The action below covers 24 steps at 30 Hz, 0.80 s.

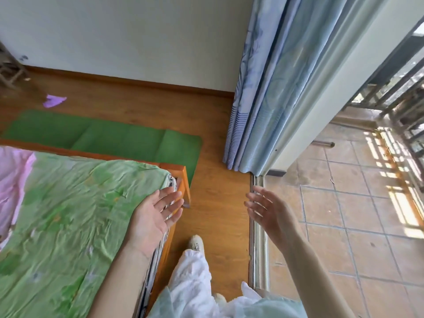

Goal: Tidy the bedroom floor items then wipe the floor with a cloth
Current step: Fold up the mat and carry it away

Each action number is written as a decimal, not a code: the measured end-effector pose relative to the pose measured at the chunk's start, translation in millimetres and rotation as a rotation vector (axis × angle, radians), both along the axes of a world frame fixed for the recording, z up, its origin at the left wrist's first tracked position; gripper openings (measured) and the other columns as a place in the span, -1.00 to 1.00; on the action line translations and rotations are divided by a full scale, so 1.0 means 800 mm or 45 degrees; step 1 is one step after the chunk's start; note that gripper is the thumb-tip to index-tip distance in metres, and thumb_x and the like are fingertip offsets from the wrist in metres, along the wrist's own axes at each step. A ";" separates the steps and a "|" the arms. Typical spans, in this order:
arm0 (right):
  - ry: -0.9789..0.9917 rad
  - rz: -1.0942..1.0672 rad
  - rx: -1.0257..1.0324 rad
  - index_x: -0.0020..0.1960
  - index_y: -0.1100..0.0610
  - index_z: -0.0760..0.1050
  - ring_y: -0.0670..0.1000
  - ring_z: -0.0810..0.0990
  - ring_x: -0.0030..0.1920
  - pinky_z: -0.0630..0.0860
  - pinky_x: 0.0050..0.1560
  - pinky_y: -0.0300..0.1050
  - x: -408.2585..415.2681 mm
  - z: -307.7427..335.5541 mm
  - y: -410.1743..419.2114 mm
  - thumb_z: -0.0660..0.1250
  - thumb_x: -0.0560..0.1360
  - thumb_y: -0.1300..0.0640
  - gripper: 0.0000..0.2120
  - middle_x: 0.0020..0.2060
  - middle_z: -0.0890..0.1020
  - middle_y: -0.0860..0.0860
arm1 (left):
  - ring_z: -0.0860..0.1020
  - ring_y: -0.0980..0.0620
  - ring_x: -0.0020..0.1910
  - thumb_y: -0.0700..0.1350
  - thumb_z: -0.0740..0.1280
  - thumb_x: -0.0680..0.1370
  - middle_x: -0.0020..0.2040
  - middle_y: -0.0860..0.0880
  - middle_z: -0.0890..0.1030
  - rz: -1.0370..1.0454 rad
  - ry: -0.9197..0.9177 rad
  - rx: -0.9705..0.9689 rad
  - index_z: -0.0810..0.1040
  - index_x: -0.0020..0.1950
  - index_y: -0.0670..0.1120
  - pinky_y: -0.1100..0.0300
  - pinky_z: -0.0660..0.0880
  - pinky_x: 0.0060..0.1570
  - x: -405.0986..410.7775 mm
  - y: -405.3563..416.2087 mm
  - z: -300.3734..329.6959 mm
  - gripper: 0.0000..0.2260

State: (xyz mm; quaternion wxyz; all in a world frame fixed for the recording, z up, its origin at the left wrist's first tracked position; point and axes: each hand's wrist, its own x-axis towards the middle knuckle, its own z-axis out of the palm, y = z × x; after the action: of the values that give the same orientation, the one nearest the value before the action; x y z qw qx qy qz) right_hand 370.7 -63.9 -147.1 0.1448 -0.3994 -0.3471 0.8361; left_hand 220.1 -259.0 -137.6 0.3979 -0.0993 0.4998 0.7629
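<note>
My left hand [156, 216] is held out with straight fingers over the corner of the bed, holding nothing. My right hand [266, 210] is also spread and empty, above the door track. A green mat [103, 136] lies flat on the wooden floor [215, 203] beside the bed. Farther back at the left, a small purple cloth or scrap [54, 101] lies on the floor near the wall.
The bed [64, 214] with a green sheet and orange wooden frame fills the lower left. A blue curtain [257, 99] hangs by the balcony door. The sliding door track [258, 237] borders a tiled balcony [355, 214]. A wooden stool leg [11, 72] shows at far left.
</note>
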 end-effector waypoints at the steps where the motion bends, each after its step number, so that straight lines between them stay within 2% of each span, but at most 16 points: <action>1: -0.004 0.007 0.001 0.03 0.18 0.51 0.02 0.61 -0.30 0.52 -0.23 -0.19 -0.017 -0.001 0.013 0.20 0.55 0.19 -0.86 -0.25 0.64 0.07 | 0.64 0.04 -0.24 -0.11 0.07 0.62 -0.18 -0.05 0.67 -0.002 -0.001 -0.003 0.54 -0.04 -0.15 0.20 0.58 -0.24 -0.015 0.012 -0.002 -0.73; 6: -0.012 -0.001 0.015 0.00 0.17 0.53 0.00 0.60 -0.32 0.52 -0.29 -0.23 -0.115 -0.005 0.080 0.20 0.55 0.19 -0.86 -0.26 0.62 0.06 | 0.63 0.03 -0.16 -0.10 0.09 0.61 -0.13 -0.05 0.67 -0.003 0.066 -0.027 0.54 -0.01 -0.13 0.11 0.51 -0.05 -0.114 0.073 -0.009 -0.76; 9: 0.003 0.008 0.030 -0.03 0.17 0.53 -0.03 0.59 -0.34 0.51 -0.29 -0.24 -0.181 0.001 0.117 0.19 0.55 0.19 -0.86 -0.28 0.62 0.05 | 0.65 0.07 -0.19 -0.10 0.10 0.61 -0.14 -0.03 0.68 -0.006 0.091 -0.031 0.54 0.00 -0.12 0.18 0.56 -0.14 -0.181 0.106 -0.003 -0.76; 15: 0.045 0.026 0.019 -0.02 0.16 0.53 -0.02 0.60 -0.31 0.49 -0.17 -0.17 -0.294 0.015 0.175 0.17 0.57 0.17 -0.84 -0.27 0.64 0.05 | 0.63 0.03 -0.15 -0.11 0.10 0.61 -0.13 -0.04 0.68 -0.035 0.121 -0.079 0.54 0.02 -0.15 0.11 0.48 -0.06 -0.285 0.173 0.015 -0.76; 20: 0.043 0.025 -0.034 -0.02 0.17 0.52 -0.03 0.63 -0.36 0.55 -0.34 -0.25 -0.361 0.016 0.219 0.17 0.57 0.17 -0.83 -0.29 0.66 0.05 | 0.61 0.00 -0.09 -0.11 0.11 0.61 -0.07 -0.07 0.67 -0.023 0.084 -0.096 0.55 0.04 -0.15 0.10 0.49 -0.04 -0.340 0.223 0.017 -0.76; 24: 0.047 0.089 0.003 0.01 0.17 0.53 -0.03 0.64 -0.33 0.57 -0.31 -0.27 -0.412 0.014 0.264 0.14 0.58 0.16 -0.81 -0.26 0.66 0.05 | 0.60 -0.02 -0.06 -0.11 0.11 0.62 -0.05 -0.08 0.66 0.011 0.056 -0.119 0.54 0.05 -0.16 0.09 0.48 -0.02 -0.383 0.265 0.014 -0.76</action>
State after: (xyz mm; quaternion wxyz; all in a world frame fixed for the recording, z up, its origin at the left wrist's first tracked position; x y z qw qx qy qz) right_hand 41.4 147.0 -135.8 0.1222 -0.3713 -0.3591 0.8475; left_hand -86.4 -47.2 -126.6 0.3783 -0.1031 0.5430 0.7426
